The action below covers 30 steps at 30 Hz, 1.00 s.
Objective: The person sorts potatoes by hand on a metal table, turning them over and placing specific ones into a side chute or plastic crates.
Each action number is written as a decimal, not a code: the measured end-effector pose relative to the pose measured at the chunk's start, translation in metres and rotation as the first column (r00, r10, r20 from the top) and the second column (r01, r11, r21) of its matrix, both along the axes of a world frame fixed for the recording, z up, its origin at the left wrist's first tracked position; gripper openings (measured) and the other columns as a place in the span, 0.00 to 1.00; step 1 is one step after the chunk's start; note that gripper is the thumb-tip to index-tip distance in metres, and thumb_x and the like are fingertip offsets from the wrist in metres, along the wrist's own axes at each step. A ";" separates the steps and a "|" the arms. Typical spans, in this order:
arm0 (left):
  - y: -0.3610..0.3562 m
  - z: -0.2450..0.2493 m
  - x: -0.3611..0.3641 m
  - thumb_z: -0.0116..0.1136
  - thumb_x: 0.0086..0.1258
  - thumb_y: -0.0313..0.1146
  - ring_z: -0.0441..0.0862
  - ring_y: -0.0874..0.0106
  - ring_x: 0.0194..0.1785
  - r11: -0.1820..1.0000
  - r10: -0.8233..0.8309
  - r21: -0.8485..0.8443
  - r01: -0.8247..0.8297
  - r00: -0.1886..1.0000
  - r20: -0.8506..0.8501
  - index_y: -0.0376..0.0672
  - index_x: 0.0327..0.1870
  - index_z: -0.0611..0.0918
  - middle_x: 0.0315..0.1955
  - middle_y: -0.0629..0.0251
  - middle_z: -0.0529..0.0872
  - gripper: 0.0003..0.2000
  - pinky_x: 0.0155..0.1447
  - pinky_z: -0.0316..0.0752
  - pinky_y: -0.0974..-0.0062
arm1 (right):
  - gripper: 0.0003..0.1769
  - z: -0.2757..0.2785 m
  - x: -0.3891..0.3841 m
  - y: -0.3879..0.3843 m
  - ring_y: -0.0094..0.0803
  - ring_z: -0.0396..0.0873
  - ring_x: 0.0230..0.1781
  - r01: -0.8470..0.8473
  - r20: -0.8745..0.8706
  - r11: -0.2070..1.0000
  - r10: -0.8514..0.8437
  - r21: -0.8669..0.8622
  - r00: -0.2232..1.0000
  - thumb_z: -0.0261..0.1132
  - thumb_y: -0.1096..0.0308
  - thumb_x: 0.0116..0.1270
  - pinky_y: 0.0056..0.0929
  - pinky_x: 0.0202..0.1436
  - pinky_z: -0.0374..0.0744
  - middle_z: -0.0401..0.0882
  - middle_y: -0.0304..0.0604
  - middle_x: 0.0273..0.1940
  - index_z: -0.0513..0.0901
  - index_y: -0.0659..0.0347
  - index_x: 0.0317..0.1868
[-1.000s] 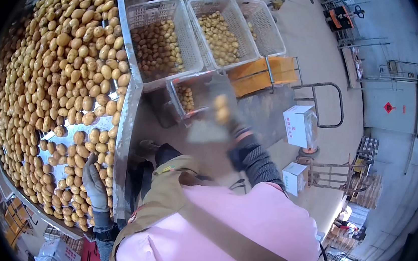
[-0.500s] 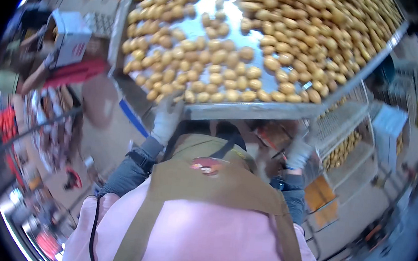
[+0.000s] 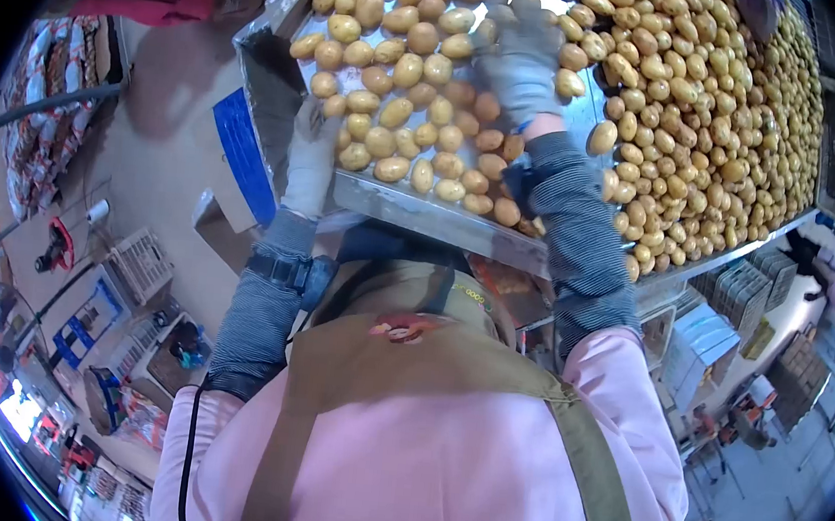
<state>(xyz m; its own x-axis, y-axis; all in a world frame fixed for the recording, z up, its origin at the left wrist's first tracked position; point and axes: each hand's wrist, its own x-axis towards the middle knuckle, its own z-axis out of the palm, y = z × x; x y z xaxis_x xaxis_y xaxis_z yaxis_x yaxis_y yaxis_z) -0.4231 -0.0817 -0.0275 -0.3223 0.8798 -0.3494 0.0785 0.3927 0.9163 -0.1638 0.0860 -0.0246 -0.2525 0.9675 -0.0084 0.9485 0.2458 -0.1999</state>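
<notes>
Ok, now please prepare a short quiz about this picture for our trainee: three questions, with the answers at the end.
1. Which hand reaches farther over the metal table? A: left; B: right; C: both equally.
2. True or false: both hands are bare.
3. Fill in: the potatoes lie more thinly on the person's ____ side of the table.

Key:
1. B. The right hand is well over it; the left hand is at the near corner.
2. False, both are gloved.
3. left
</notes>
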 end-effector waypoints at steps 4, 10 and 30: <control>0.001 -0.042 -0.021 0.55 0.82 0.42 0.72 0.67 0.70 0.990 0.128 -0.066 -0.123 0.990 0.064 0.42 0.78 0.65 0.70 0.57 0.74 0.29 0.73 0.69 0.71 | 0.35 0.009 -0.102 -0.086 0.51 0.56 0.80 -0.361 -0.026 0.932 0.360 -0.037 0.932 0.60 0.38 0.69 0.68 0.79 0.47 0.70 0.41 0.74 0.74 0.43 0.72; 0.035 -0.025 -0.052 0.57 0.81 0.42 0.76 0.65 0.64 0.992 0.079 -0.118 -0.049 0.963 0.257 0.37 0.75 0.69 0.63 0.55 0.79 0.28 0.67 0.73 0.69 | 0.33 0.011 -0.023 -0.195 0.48 0.60 0.79 -0.354 -0.199 0.919 0.319 -0.172 0.926 0.69 0.50 0.65 0.63 0.81 0.50 0.69 0.41 0.76 0.77 0.44 0.71; 0.044 0.022 -0.008 0.55 0.77 0.46 0.87 0.47 0.39 0.876 -0.466 -0.115 0.469 0.759 -0.455 0.45 0.53 0.78 0.38 0.48 0.87 0.15 0.42 0.81 0.51 | 0.18 0.034 0.026 -0.149 0.44 0.81 0.52 0.238 -0.578 0.966 -0.252 -0.102 0.776 0.66 0.65 0.73 0.39 0.57 0.79 0.84 0.49 0.52 0.81 0.60 0.60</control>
